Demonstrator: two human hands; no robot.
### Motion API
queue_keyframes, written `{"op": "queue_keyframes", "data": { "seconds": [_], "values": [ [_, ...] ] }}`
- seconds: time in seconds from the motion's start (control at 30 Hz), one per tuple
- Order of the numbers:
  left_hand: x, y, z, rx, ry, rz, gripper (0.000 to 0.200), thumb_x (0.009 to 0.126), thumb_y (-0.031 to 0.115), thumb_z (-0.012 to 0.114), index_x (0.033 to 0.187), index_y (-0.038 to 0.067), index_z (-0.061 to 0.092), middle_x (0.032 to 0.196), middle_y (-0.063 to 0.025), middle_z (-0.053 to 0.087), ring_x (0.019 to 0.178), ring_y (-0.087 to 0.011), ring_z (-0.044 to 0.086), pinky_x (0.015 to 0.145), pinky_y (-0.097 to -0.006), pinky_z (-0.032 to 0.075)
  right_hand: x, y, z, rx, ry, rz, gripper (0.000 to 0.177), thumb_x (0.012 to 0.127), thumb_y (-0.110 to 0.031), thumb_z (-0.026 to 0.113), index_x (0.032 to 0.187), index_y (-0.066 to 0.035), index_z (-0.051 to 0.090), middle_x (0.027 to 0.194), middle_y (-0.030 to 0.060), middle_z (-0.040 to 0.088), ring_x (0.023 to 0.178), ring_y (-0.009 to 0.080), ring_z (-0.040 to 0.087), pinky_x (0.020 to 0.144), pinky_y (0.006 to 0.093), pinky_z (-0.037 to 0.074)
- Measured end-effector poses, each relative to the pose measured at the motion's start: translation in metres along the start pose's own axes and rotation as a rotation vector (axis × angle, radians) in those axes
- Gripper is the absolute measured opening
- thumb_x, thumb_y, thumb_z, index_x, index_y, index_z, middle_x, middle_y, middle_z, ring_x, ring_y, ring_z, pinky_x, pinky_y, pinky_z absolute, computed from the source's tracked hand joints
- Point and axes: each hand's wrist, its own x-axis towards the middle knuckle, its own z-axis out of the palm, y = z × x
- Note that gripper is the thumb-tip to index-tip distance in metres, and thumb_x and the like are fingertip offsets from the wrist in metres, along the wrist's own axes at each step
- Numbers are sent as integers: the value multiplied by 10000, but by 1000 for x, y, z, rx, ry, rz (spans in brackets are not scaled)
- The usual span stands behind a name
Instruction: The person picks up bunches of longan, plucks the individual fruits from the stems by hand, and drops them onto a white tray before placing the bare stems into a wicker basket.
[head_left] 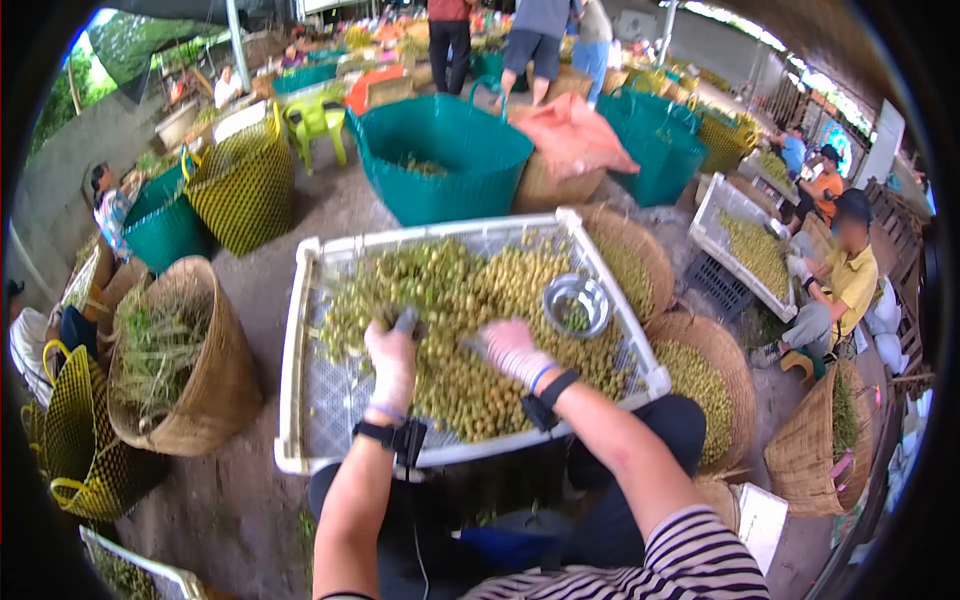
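A white slatted crate [290,370] lies before me, spread with small round yellow-green fruits [460,385]. Greener fruits with stems are heaped on its left side, yellower ones towards the right. My left hand [392,355], in a pale glove with grey fingertips, is closed over the greener heap; what its fingers hold is blurred. My right hand [512,350], gloved alike, reaches low over the fruits in the middle, its fingertips smeared by motion. To its right, a metal bowl [577,305] with a few green fruits rests on the pile.
A wicker basket [235,350] of stems stands left, beside a yellow-black woven basket [80,400]. Fruit-filled round baskets [740,370] adjoin the crate's right side. Large green tubs [440,190] are ahead. A seated person [850,265] in yellow works by another crate [712,215].
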Motion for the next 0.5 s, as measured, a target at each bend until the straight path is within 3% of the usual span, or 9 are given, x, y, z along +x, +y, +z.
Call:
{"op": "queue_keyframes", "data": {
  "seconds": [0.13, 0.2, 0.27, 0.33, 0.43, 0.5],
  "values": [
    [5, 1, -9, -33, -33, 5, 60, 789, 41, 626, 834, 13, 598, 696, -44, 617, 546, -123, 562, 510, -252, 459, 5, 20, 15, -43, 240, -312, 386, 856, -432, 463, 965, -108, 641, 981, 97, 629, 931, 284, 579, 817, 424, 420],
    [7, 0, -11, -31, -31, -46, 52, 789, 54, 635, 825, 33, 603, 689, -43, 615, 574, -157, 599, 509, -266, 472, 2, 25, 10, -32, 293, -305, 438, 866, -472, 422, 988, -113, 642, 964, 112, 637, 936, 287, 583, 835, 440, 412],
    [3, 3, -8, -9, -44, -38, 62, 795, 66, 635, 835, 29, 606, 693, -56, 624, 578, -169, 613, 511, -276, 490, 3, 18, -8, -102, 37, -114, 464, 863, -486, 420, 976, -98, 649, 943, 132, 639, 911, 295, 591, 850, 455, 402],
    [4, 5, -8, -8, -54, -54, 68, 797, 71, 634, 840, 26, 606, 697, -64, 629, 586, -173, 618, 519, -281, 501, 3, 15, -17, -108, -102, -56, 509, 843, -524, 431, 920, -78, 666, 917, 138, 642, 911, 302, 592, 870, 462, 386],
    [4, 8, -7, -12, -78, -74, 84, 800, 80, 634, 851, 20, 606, 704, -78, 637, 598, -182, 627, 531, -290, 519, -5, 18, -20, -66, -91, -95, 491, 811, -495, 520, 1051, -79, 619, 1037, 152, 610, 990, 289, 566, 899, 448, 383],
    [4, 15, -8, 17, -131, -93, 103, 800, 91, 636, 864, 17, 607, 714, -89, 640, 609, -194, 636, 542, -291, 532, -7, 24, -13, -53, 270, -307, 591, 729, -377, 672, 1216, -91, 496, 1170, 186, 529, 1098, 337, 490, 940, 409, 375]
  ]
}}
